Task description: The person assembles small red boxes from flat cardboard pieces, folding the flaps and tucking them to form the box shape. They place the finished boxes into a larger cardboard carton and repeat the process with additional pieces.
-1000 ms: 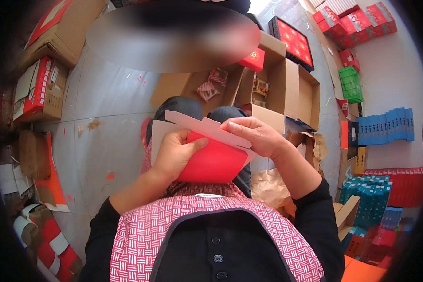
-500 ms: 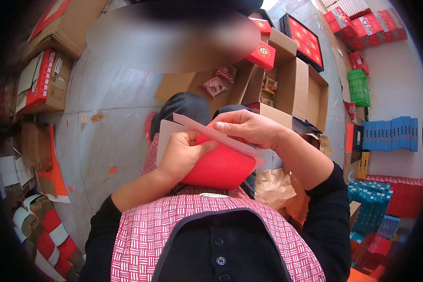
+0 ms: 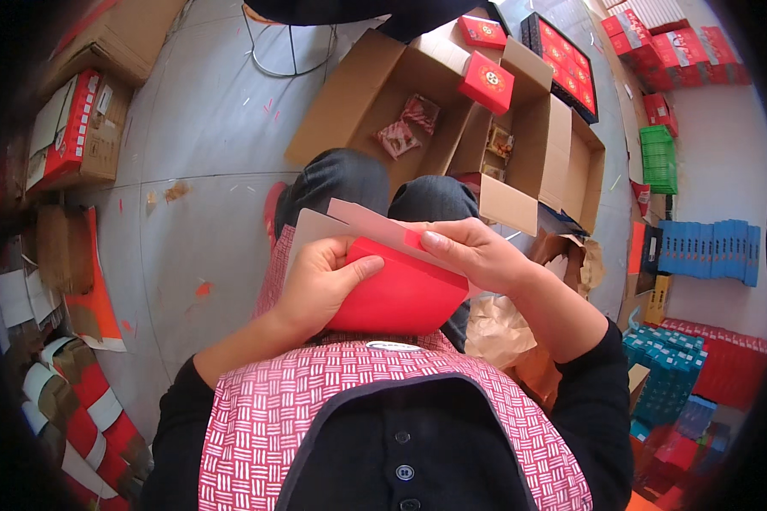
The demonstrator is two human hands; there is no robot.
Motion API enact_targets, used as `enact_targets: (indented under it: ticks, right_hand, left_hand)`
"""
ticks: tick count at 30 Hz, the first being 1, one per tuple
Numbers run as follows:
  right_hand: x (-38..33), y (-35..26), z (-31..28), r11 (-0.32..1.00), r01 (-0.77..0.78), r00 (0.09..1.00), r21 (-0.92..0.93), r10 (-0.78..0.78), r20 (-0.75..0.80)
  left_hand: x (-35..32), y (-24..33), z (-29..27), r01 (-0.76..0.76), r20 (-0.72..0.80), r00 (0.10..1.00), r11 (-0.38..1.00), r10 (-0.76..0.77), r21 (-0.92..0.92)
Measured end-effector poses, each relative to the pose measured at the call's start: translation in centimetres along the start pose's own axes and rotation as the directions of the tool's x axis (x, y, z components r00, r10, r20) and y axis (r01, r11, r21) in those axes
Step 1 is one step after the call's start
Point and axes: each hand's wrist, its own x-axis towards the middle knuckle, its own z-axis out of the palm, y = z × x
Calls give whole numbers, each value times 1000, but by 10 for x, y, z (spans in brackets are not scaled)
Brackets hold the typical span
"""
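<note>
Above grey tiles point(image 3: 204, 128), red card point(image 3: 400, 294).

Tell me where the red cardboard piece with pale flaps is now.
In the head view, the red cardboard piece is near the centre, held by the left hand and right hand, just above the red patterned cloth apron.

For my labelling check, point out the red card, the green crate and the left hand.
Red card point(image 3: 405, 294): head view, middle of its red face.
Green crate point(image 3: 659, 162): head view, middle of its visible side.
Left hand point(image 3: 322, 278): head view, near the thumb's base.
</note>
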Motion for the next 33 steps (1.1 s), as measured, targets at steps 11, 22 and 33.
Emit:
enact_targets:
  ticks: [11, 22, 33]
  right_hand:
    - [-6, -8, 19, 939, 100, 993, -328, -115, -27]
    - [-2, -17, 25, 917, 111, 989, -382, -139, -45]
    - [3, -20, 33, 871, 146, 968, -470, -223, -112]
  left_hand:
    - [-22, 3, -3, -77, -57, 996, 995, 73, -66]
    - [-23, 7, -6, -125, -95, 988, 992, 125, 4]
    - [-23, 10, -4, -132, -106, 987, 988, 123, -85]
